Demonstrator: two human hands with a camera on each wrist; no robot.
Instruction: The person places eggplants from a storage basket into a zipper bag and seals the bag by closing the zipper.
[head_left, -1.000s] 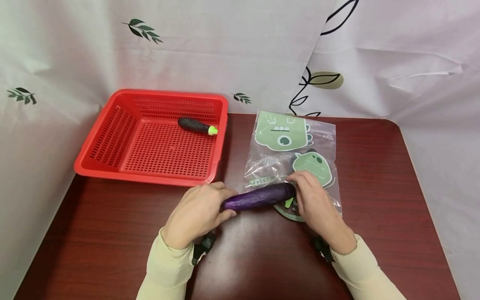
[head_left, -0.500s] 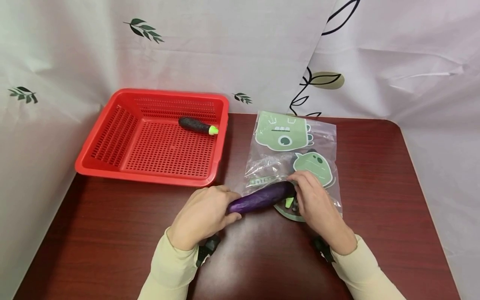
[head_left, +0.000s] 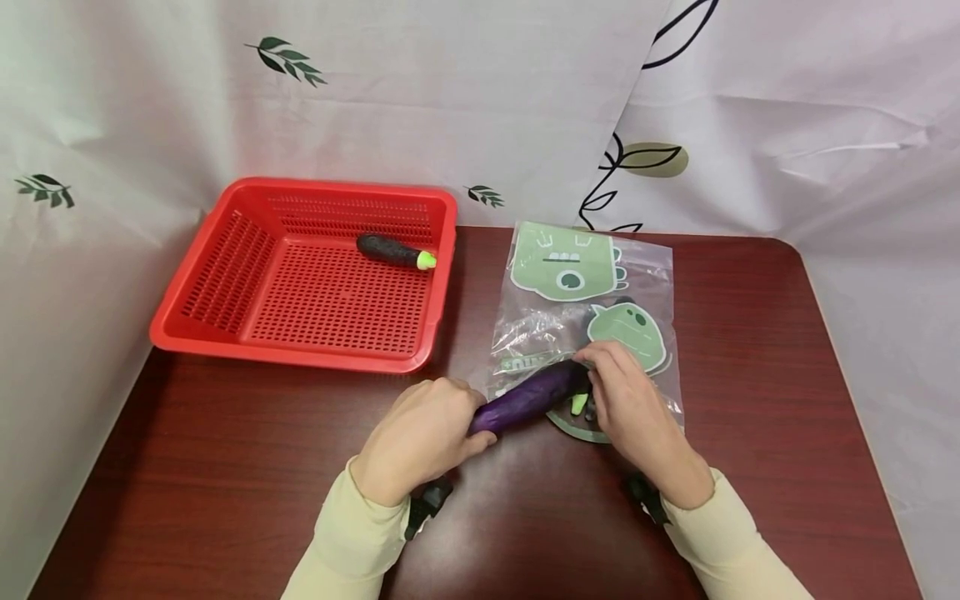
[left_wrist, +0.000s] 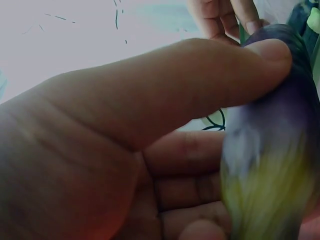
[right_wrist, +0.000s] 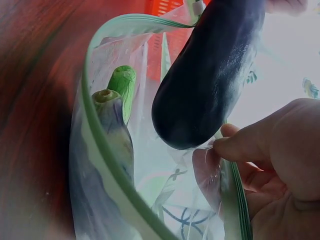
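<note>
The purple eggplant (head_left: 528,398) has swung to a steeper slant as the left hand (head_left: 423,437) comes rightward with it, its blunt dark end now at the mouth of the clear bag (head_left: 540,329); by that sign, it seems to be on its way in, though most of it is outside. The left thumb and fingers curl round the near end. There the skin is violet, with a yellowish patch in the left wrist view; it turns glossy and near-black at the far end. The right hand (head_left: 633,412), hardly moved, pinches the bag's rim; inside show a green piece (right_wrist: 124,85) and a purplish one (right_wrist: 119,130). Farther off, the red basket (head_left: 300,355) holds a dark, green-tipped vegetable (head_left: 390,250).
</note>
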